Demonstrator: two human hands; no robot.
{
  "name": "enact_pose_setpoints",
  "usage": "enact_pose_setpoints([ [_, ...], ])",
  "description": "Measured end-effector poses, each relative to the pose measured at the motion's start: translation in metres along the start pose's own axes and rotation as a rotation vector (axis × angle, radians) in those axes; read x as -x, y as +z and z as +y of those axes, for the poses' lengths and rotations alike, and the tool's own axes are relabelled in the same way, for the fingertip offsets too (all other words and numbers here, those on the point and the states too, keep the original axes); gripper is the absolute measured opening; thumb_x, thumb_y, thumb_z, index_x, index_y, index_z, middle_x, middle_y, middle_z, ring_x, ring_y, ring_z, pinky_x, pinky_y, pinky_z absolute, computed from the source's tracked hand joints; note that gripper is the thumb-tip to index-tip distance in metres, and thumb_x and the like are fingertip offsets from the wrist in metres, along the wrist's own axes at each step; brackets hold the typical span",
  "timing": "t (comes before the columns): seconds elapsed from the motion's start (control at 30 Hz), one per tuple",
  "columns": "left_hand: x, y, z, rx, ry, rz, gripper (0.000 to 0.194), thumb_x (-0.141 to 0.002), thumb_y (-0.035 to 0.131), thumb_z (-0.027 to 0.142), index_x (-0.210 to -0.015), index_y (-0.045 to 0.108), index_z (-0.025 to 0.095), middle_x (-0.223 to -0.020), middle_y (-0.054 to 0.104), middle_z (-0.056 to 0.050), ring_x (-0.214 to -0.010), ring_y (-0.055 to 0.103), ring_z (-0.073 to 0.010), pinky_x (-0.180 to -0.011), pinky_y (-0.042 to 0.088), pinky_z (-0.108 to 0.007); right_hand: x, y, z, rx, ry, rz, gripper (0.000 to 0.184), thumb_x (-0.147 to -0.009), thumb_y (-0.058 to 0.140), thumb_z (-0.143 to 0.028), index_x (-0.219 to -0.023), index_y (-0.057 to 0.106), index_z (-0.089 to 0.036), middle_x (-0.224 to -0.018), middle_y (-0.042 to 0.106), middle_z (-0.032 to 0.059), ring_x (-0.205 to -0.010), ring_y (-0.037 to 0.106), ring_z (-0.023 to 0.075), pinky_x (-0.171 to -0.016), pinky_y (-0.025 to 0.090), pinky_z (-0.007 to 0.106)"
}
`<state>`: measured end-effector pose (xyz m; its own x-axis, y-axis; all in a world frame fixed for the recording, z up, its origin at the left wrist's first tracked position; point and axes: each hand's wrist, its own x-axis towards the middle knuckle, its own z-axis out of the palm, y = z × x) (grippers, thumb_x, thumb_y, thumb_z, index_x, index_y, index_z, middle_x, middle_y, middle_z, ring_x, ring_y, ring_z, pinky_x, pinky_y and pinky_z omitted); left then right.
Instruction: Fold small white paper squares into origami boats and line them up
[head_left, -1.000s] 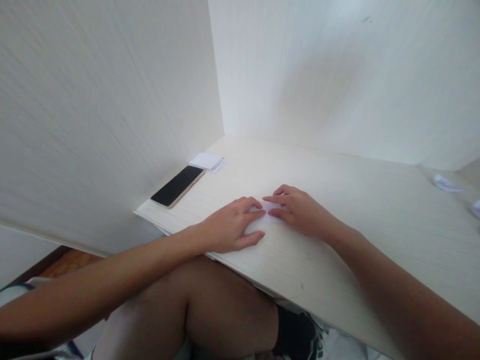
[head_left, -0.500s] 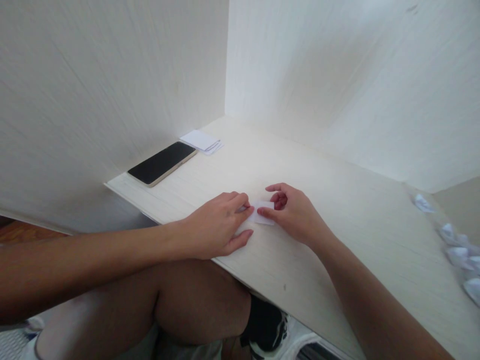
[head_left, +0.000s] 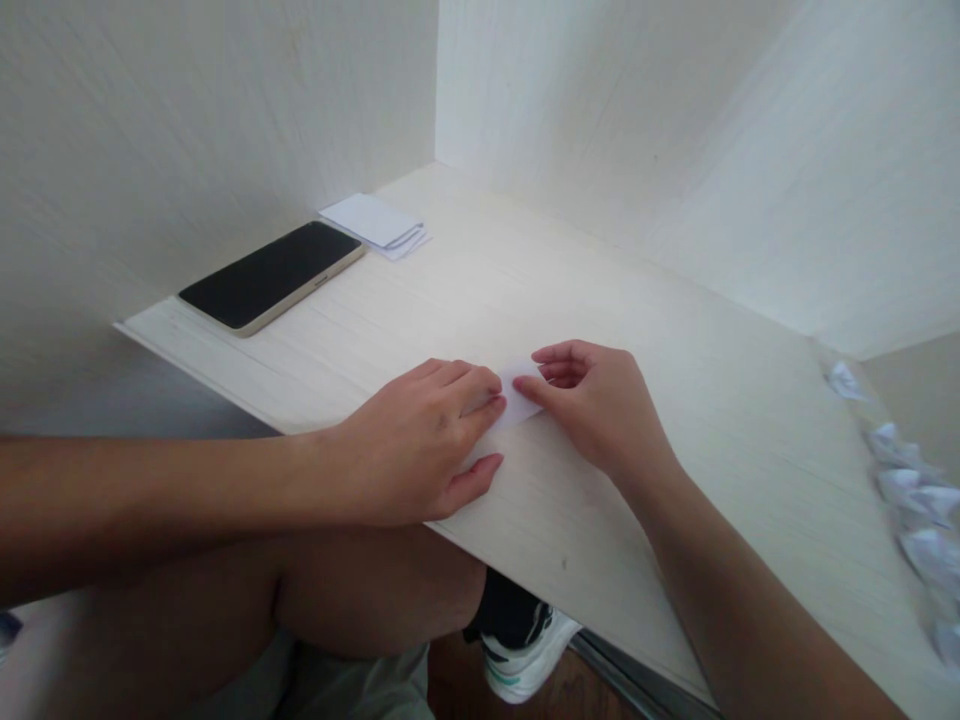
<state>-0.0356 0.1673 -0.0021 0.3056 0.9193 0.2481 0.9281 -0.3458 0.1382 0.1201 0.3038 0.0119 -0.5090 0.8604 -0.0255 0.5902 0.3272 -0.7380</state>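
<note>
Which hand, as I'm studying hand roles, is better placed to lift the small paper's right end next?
Likely the right hand: its thumb overlies that end of the paper; the left hand covers the other.

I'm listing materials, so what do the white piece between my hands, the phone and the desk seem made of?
White piece: probably paper, matte, thin and flat with a straight edge.
Phone: front likely glass, dark and smooth; beige rim perhaps plastic or metal.
Desk: maybe laminate or painted wood, pale with faint grain-like streaks.
</note>
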Motion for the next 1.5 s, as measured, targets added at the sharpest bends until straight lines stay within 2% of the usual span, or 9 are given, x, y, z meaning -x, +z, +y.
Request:
enact_pose_setpoints([
  [0.17, 0.0, 0.002, -0.007, 0.057, 0.039, 0.011, 0.04, -0.099, 0.053, 0.037, -0.122, 0.066, 0.008, -0.123, 0.065, -0.019, -0.114, 0.062, -0.0335, -0.103, 0.053, -0.052, 0.004, 0.005, -0.006, 0.102, -0.042, -0.028, 0.01, -0.078, 0.079, -0.027, -0.083, 0.077, -0.018, -0.078, 0.078, 0.005, -0.071, 0.07, 0.0223, -0.068, 0.052, 0.036],
  [0.33, 0.001, 0.004, -0.02, 0.108, 0.09, 0.043, 0.037, -0.1, 0.05, 0.034, -0.124, 0.066, 0.011, -0.122, 0.068, -0.017, -0.114, 0.063, -0.0318, -0.103, 0.055, -0.052, 0.003, 0.01, -0.008, 0.288, -0.092, 0.0, 0.015, -0.084, 0.073, -0.036, -0.083, 0.076, -0.021, -0.08, 0.077, 0.0061, -0.069, 0.067, 0.023, -0.063, 0.047, 0.036],
  [0.57, -0.002, 0.001, -0.025, 0.192, 0.11, 0.031, 0.038, -0.098, 0.054, 0.03, -0.127, 0.065, 0.007, -0.126, 0.067, -0.019, -0.119, 0.062, -0.0339, -0.106, 0.054, -0.052, 0.005, 0.011, -0.001, 0.282, -0.148, 0.02, 0.014, -0.087, 0.071, -0.035, -0.086, 0.075, -0.021, -0.083, 0.077, 0.0057, -0.069, 0.066, 0.0219, -0.061, 0.047, 0.034],
  [0.77, -0.004, -0.001, -0.022, 0.202, 0.078, 0.052, 0.035, -0.097, 0.055, 0.028, -0.124, 0.067, 0.01, -0.126, 0.071, -0.015, -0.117, 0.064, -0.0319, -0.108, 0.054, -0.049, 0.007, 0.003, 0.01, 0.203, -0.351, -0.015, 0.007, -0.092, 0.068, -0.026, -0.091, 0.075, -0.023, -0.084, 0.075, 0.0032, -0.071, 0.069, 0.0195, -0.061, 0.052, 0.031],
  [1.0, 0.001, 0.003, -0.02, 0.142, 0.042, 0.105, 0.039, -0.094, 0.056, 0.03, -0.129, 0.064, 0.014, -0.124, 0.075, -0.011, -0.116, 0.067, -0.0291, -0.112, 0.054, -0.044, 0.002, -0.007, 0.034, 0.276, -0.748, -0.077, 0.027, -0.1, 0.053, -0.017, -0.117, 0.071, -0.03, -0.103, 0.077, 0.0044, -0.084, 0.073, 0.0219, -0.07, 0.06, 0.035],
  [1.1, 0.004, 0.007, -0.022, 0.153, 0.03, 0.111, 0.043, -0.091, 0.059, 0.027, -0.132, 0.062, 0.018, -0.129, 0.073, -0.008, -0.121, 0.066, -0.0274, -0.117, 0.051, -0.042, -0.001, -0.013, 0.042, 0.216, -0.789, -0.2, 0.032, -0.1, 0.054, -0.025, -0.128, 0.067, -0.033, -0.11, 0.079, 0.0031, -0.088, 0.074, 0.0234, -0.075, 0.063, 0.036],
  [1.2, 0.005, 0.011, -0.025, 0.203, 0.026, 0.109, 0.051, -0.088, 0.061, 0.025, -0.138, 0.06, 0.021, -0.131, 0.073, -0.005, -0.125, 0.065, -0.0284, -0.117, 0.052, -0.044, -0.004, -0.018, 0.041, 0.183, -0.796, -0.224, 0.04, -0.1, 0.054, -0.024, -0.136, 0.063, -0.037, -0.119, 0.079, 0.0021, -0.097, 0.075, 0.0245, -0.083, 0.064, 0.038],
  [1.37, 0.002, 0.012, -0.028, 0.222, 0.054, 0.12, 0.05, -0.087, 0.062, 0.025, -0.137, 0.062, 0.018, -0.128, 0.073, -0.006, -0.125, 0.064, -0.0273, -0.121, 0.048, -0.039, -0.01, -0.019, 0.038, 0.087, -0.834, -0.199, 0.039, -0.098, 0.06, -0.019, -0.129, 0.066, -0.04, -0.112, 0.081, -0.0021, -0.091, 0.076, 0.0206, -0.076, 0.066, 0.031],
  [1.5, 0.004, 0.011, -0.026, 0.195, 0.048, 0.106, 0.049, -0.088, 0.063, 0.024, -0.136, 0.061, 0.016, -0.133, 0.071, -0.006, -0.129, 0.062, -0.0256, -0.124, 0.044, -0.037, -0.011, -0.021, 0.041, 0.073, -0.846, -0.289, 0.04, -0.095, 0.064, -0.016, -0.129, 0.068, -0.035, -0.116, 0.08, 0.0007, -0.095, 0.075, 0.0208, -0.076, 0.068, 0.029],
])
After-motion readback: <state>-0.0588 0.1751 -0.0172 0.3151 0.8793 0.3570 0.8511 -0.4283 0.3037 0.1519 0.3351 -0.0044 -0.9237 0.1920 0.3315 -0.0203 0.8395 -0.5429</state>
